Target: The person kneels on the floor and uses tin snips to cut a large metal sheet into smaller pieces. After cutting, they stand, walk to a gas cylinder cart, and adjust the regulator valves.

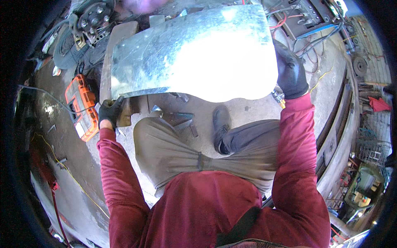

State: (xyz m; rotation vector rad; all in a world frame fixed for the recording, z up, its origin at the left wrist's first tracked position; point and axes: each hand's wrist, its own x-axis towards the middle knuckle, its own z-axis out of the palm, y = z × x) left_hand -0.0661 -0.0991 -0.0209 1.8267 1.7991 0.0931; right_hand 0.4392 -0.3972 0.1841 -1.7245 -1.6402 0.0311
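A large shiny sheet of metal (144, 62) with a wavy near edge spans the space in front of me, glare whitening its middle and right. My left hand (111, 111), in a black glove, is closed at its near left corner, the thumb along the edge. On the opposite side my right hand (291, 70), gloved too, grips the right edge, its fingers partly hidden by the sheet. Just below that hand is a small metal fitting with a brass-coloured end (278, 99). Under the left end of the sheet shows a wooden board (108, 62).
An orange tool case (81, 108) lies on the floor at left, beside a wheel hub assembly (94, 18) further back. Metal offcuts (182, 120) lie near my shoe (221, 126). At back right stands a dark machine (304, 18) with cables; long metal bars (337, 111) run along the right.
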